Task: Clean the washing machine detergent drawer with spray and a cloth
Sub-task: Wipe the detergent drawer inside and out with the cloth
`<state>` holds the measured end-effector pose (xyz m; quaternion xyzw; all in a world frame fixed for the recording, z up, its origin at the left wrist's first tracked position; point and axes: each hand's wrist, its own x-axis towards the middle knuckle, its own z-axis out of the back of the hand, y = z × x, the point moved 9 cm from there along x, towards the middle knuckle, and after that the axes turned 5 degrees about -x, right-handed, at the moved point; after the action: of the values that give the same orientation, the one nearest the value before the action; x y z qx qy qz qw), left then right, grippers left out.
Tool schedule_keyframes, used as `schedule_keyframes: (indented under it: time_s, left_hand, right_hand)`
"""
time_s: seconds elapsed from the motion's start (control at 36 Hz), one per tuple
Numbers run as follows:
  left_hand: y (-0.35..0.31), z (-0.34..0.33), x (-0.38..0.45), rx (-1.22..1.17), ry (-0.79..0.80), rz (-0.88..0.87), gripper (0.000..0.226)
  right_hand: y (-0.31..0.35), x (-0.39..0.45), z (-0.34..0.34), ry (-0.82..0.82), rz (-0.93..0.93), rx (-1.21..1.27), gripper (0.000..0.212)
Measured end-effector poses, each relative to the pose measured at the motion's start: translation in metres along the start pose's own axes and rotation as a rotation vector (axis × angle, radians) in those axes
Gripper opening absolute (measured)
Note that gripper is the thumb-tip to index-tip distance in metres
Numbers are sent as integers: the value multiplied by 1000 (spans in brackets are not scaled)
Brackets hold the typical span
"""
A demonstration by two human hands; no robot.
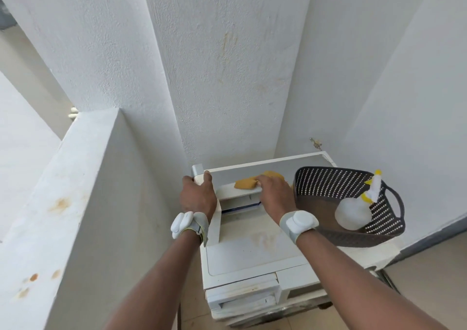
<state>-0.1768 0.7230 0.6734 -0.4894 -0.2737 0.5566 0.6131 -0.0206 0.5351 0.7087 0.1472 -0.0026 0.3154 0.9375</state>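
The white plastic detergent drawer (235, 198) stands on top of the white washing machine (252, 254), out of its slot; the left hand (198, 194) grips its left end, fingers curled over the edge; the right hand (274, 189) presses a folded yellow cloth (246, 183) on the drawer's upper face; a translucent spray bottle with yellow nozzle (353, 212) lies inside the dark perforated plastic basket (328, 178) just beside.
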Motion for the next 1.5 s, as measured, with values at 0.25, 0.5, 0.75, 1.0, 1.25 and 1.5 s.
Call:
schedule_keyframes:
  time_s: [0.25,0.5,0.75,1.0,1.25,1.5]
  left_hand:
    - [-16,4,-5,421,-48,-163,64]
    - [-57,-92,-86,1033,361,-930,64]
    - [-51,-149,-74,1205,457,-765,45]
    - [-109,-89,-61,897,357,-989,35]
    - [-87,-27,-51,194,107,-810,29]
    - [-17,-28,-51,117,84,-678,54]
  right_hand:
    - [-48,-7,44,-227,-292,409,24]
    - [-79,-20,60,-269,-447,862,18]
    - [-103,-24,68,-292,-421,1017,12]
    - [-122,-27,83,-390,-425,1073,8]
    - [-74,-7,115,-428,-297,1142,19]
    - [-56,-4,111,-398,-203,1091,61]
